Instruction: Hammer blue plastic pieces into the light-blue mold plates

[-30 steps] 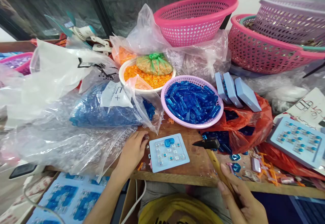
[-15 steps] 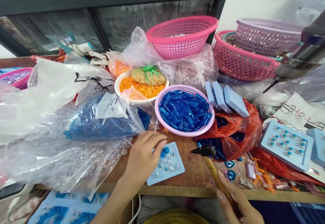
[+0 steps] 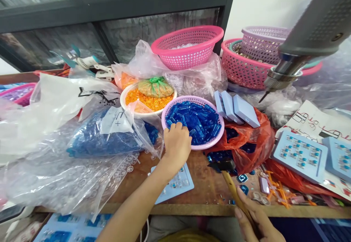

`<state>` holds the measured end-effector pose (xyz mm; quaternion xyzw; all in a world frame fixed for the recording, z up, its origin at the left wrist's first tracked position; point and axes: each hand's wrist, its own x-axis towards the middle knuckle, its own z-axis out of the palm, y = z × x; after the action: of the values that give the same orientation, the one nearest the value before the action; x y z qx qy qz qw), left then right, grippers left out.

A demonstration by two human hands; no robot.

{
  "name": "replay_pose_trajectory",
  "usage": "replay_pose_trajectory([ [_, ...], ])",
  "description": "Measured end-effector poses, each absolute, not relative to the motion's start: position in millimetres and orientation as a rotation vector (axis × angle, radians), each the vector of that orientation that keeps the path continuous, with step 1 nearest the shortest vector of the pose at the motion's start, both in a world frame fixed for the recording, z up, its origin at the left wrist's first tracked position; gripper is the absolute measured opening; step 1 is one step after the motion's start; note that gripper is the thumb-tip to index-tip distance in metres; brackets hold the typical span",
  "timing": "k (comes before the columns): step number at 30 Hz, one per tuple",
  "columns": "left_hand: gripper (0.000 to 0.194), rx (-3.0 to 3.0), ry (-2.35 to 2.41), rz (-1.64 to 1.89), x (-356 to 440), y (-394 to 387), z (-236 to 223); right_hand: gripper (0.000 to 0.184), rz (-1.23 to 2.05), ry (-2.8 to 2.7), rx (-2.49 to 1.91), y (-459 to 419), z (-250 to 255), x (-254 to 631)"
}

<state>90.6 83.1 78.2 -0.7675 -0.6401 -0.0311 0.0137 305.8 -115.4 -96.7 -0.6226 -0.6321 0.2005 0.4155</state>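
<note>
My left hand [image 3: 177,143] is over the near left rim of a lilac basket [image 3: 201,148] full of blue translucent plastic pieces [image 3: 193,119]. Its fingers are curled downward and their tips are hidden, so anything between them cannot be made out. Below that wrist lies a light-blue foam tray [image 3: 175,195] holding small clear parts, partly covered by the hand and forearm. Near the table's front edge, my right hand [image 3: 256,218] grips the wooden handle of a hammer [image 3: 233,189]. The hammer's dark head sits just above the table, beside a red plastic bag [image 3: 255,147].
An electric screwdriver [image 3: 285,66] hangs at the upper right. Bagged blue parts [image 3: 101,136] and a white bowl of orange rings [image 3: 124,106] stand left. More foam trays [image 3: 298,156] lie at right, near loose small parts [image 3: 274,189]. Pink baskets [image 3: 189,55] stand behind.
My left hand has moved up and right from the foam tray to the lilac basket. The right hand still holds the hammer in nearly the same place. The camera view has shifted slightly.
</note>
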Motion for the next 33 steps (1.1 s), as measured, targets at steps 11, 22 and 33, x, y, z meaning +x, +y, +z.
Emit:
replay_pose_trajectory([
  [11,0.029,-2.755,-1.264,-0.542,-24.2,-4.6,23.0,0.047,0.449,-1.599,-1.565,-109.9,-86.3,302.1],
  [22,0.026,-2.511,-1.418,-0.673,-14.2,-35.7,-17.5,0.042,0.509,-1.642,-1.506,-109.3,-72.5,287.2],
  [33,0.029,-2.487,-1.577,-0.797,-6.2,-41.6,-17.4,0.037,0.702,-1.407,-1.580,-110.9,-73.7,276.3],
])
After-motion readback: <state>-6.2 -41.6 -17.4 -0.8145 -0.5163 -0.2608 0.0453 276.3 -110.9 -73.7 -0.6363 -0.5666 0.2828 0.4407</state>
